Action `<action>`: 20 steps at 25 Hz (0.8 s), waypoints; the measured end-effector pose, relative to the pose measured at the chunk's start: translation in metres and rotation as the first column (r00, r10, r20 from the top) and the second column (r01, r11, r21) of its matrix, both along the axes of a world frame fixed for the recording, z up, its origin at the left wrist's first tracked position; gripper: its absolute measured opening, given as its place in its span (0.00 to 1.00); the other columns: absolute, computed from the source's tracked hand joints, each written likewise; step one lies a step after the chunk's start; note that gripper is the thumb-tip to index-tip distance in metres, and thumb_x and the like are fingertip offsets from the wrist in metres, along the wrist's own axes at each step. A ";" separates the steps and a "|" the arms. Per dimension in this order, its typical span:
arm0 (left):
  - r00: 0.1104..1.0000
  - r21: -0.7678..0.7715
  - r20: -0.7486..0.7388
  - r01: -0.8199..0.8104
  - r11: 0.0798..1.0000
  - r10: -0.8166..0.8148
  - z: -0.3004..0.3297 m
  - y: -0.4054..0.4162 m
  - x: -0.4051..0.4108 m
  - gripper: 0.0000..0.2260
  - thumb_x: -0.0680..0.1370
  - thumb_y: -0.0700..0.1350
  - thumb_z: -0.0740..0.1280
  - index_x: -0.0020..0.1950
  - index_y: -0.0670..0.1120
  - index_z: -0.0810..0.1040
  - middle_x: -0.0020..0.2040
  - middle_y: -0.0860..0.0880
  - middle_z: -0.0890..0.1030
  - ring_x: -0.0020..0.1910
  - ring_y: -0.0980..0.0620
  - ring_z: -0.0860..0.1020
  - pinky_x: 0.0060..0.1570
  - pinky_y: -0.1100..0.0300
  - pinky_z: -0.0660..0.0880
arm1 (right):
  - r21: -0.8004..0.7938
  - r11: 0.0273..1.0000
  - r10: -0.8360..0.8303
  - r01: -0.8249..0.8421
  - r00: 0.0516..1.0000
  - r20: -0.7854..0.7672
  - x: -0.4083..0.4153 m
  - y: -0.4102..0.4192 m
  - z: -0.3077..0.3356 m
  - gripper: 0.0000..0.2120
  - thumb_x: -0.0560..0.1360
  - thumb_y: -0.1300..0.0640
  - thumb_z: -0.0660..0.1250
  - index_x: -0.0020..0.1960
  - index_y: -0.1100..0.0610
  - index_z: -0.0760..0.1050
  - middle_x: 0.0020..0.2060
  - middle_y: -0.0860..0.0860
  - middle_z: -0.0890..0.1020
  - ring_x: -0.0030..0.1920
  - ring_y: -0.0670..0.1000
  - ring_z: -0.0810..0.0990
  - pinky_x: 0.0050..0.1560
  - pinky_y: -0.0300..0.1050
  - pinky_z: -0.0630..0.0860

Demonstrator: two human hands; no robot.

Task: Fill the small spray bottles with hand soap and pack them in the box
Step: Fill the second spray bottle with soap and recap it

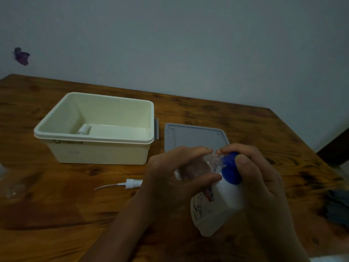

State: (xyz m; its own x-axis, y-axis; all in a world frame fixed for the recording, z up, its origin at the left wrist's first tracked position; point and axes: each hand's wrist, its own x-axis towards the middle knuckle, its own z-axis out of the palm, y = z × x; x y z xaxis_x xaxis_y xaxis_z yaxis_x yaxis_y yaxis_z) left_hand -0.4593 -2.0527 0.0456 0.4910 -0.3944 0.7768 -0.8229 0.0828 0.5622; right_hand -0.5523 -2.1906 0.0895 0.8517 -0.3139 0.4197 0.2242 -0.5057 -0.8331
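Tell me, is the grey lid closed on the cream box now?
No. The grey lid lies flat on the table to the right of the open cream box.

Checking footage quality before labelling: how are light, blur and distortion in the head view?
Head view: dim, bluish light with no hard shadows; motion blur on the left hand, right hand, clear small bottle and soap bottle, whose label is unreadable; wide-angle bend shows along the table edges; the cream box, grey lid and loose spray head are fairly sharp.
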 end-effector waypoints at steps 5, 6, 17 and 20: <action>0.999 -0.023 -0.033 0.010 1.000 -0.011 0.003 -0.001 -0.003 0.19 0.73 0.52 0.70 0.60 0.45 0.75 0.52 0.52 0.80 0.51 0.66 0.78 0.47 0.72 0.75 | -0.033 0.999 -0.016 0.016 1.000 0.012 -0.002 0.000 0.004 0.14 0.73 0.42 0.54 0.51 0.40 0.76 0.47 0.40 0.79 0.45 0.45 0.79 0.39 0.31 0.74; 0.999 -0.028 -0.038 0.009 1.000 -0.010 0.003 -0.001 -0.002 0.19 0.73 0.52 0.70 0.60 0.45 0.74 0.53 0.53 0.79 0.52 0.68 0.77 0.48 0.73 0.74 | -0.030 0.999 -0.008 0.009 1.000 0.009 -0.002 -0.001 0.005 0.14 0.73 0.42 0.54 0.51 0.40 0.76 0.48 0.40 0.79 0.45 0.45 0.79 0.39 0.31 0.74; 0.999 -0.019 -0.022 0.037 0.999 -0.038 0.000 0.000 -0.001 0.20 0.73 0.51 0.70 0.62 0.46 0.74 0.52 0.52 0.81 0.49 0.58 0.80 0.46 0.71 0.76 | 0.012 1.000 0.007 -0.007 1.000 0.003 -0.004 0.001 0.002 0.13 0.73 0.42 0.55 0.50 0.40 0.77 0.48 0.41 0.80 0.44 0.45 0.79 0.39 0.34 0.74; 0.999 -0.038 -0.029 0.035 0.999 -0.036 0.000 -0.001 -0.001 0.19 0.74 0.52 0.69 0.61 0.45 0.74 0.53 0.50 0.81 0.50 0.58 0.80 0.47 0.70 0.76 | -0.003 1.000 0.013 -0.013 1.000 -0.005 -0.003 -0.001 0.006 0.14 0.73 0.42 0.54 0.51 0.40 0.76 0.48 0.41 0.79 0.44 0.45 0.79 0.39 0.34 0.74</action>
State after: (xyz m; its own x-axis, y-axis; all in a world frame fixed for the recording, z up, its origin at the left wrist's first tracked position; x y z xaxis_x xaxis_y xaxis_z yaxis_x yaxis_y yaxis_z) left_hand -0.4599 -2.0540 0.0458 0.5005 -0.3823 0.7767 -0.8019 0.1332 0.5824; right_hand -0.5556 -2.1912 0.0955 0.8579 -0.3016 0.4160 0.2262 -0.5053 -0.8328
